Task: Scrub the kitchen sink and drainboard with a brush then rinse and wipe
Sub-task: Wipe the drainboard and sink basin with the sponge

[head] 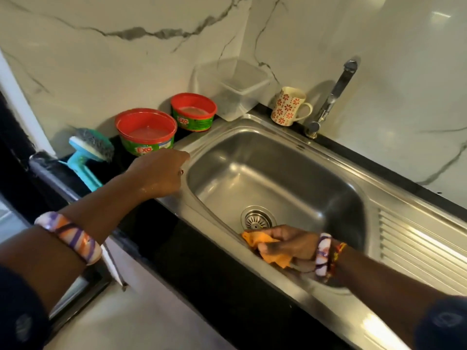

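The steel sink (336, 188) has a round drain (257, 219) at its bottom and a ribbed drainboard (414, 251) on its right. My right hand (293, 246) grips a crumpled orange cloth (262, 245) against the sink's near rim. My left hand (161, 173) hovers over the sink's left rim with fingers curled and holds nothing. A blue-handled brush with a steel scrubber head (91, 150) lies on the dark counter to the left, apart from both hands.
Two red-rimmed green soap tubs (146, 132) (193, 111) stand behind the left rim. A clear plastic container (232, 88) and a flowered mug (289, 106) sit at the back, beside the tap (333, 94). Black counter edge (192, 251) runs along the front.
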Demonstrator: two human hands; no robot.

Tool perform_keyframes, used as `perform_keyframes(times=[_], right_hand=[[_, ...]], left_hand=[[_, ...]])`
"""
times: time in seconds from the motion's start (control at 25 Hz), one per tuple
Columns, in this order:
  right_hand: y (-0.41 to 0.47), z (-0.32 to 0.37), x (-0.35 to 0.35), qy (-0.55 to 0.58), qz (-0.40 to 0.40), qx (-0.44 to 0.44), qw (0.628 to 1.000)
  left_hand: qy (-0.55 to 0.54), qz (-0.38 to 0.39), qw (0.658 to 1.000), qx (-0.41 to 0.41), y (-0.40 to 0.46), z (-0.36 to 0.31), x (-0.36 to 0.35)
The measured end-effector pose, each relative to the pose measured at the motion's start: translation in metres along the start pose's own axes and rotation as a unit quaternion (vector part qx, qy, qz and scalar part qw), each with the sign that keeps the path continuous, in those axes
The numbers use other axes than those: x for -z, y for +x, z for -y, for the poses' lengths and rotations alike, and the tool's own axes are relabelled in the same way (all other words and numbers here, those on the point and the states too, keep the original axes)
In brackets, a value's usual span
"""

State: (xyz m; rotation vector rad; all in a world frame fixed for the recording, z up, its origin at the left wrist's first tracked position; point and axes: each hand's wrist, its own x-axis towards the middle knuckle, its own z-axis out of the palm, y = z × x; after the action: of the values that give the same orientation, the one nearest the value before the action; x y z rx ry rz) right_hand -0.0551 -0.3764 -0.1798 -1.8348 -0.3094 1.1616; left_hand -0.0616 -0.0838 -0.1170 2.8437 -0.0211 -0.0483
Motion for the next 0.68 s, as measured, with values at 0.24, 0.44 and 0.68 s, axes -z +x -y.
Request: perform_keyframes(times=[0.24, 0.44, 0.68], right_hand=[[0.093, 0.05, -0.032, 0.179, -0.02, -0.051, 0.982], [0.158, 0.069, -0.034, 0.268, -0.022, -0.134, 0.954], [0.196, 0.069, -0.033, 0.562, -0.035, -0.022, 0.826]], left_hand=[[-0.004, 0.004, 0.995, -0.096, 0.062, 0.0, -0.018], [0.062, 0.014, 0.99, -0.13, 0.115, 0.002, -0.038], [0.076, -0.037, 0.99, -0.113, 0.133, 0.004, -0.048]])
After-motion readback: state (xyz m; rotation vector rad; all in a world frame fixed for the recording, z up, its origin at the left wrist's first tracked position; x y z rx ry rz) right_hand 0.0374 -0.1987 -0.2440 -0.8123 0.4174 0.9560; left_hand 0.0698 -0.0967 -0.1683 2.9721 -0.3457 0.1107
